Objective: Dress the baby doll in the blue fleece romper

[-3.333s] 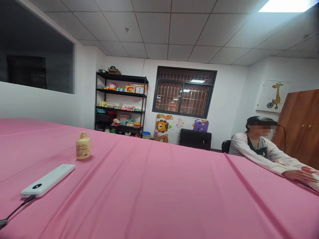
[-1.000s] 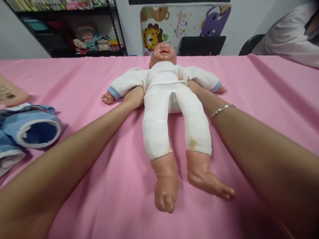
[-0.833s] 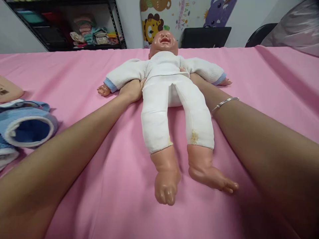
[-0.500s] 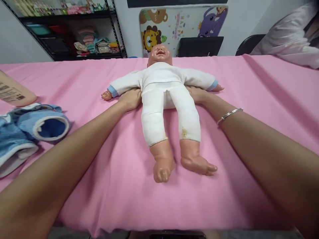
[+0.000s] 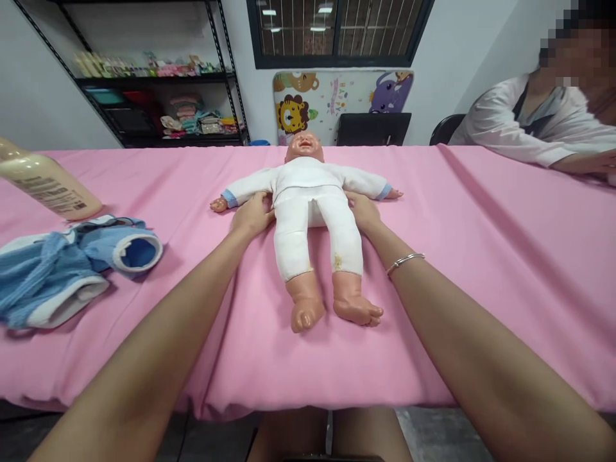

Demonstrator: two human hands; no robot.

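Observation:
A baby doll [image 5: 308,176] lies on its back on the pink cloth, its head away from me and its feet towards me. It wears a white body suit with blue cuffs, and its arms stretch out sideways. My left hand [image 5: 253,215] is closed at the doll's waist on the left, with fingertips partly hidden against its side. At the opposite side of the waist, my right hand [image 5: 364,212] also grips, its fingers partly tucked behind the body. A silver bangle [image 5: 405,262] circles my right wrist.
Blue clothes with white trim [image 5: 62,273] lie at the left, near a tilted cream-coloured bottle [image 5: 52,186]. A person in a white top [image 5: 510,122] leans on the far right of the pink-covered table [image 5: 462,308]. Behind stand a black shelf rack [image 5: 158,80] and a dark screen [image 5: 373,129].
The view has tilted up and pulled back, showing the window and more of the person at right. Both hands stay at the doll's waist, and the doll lies as before.

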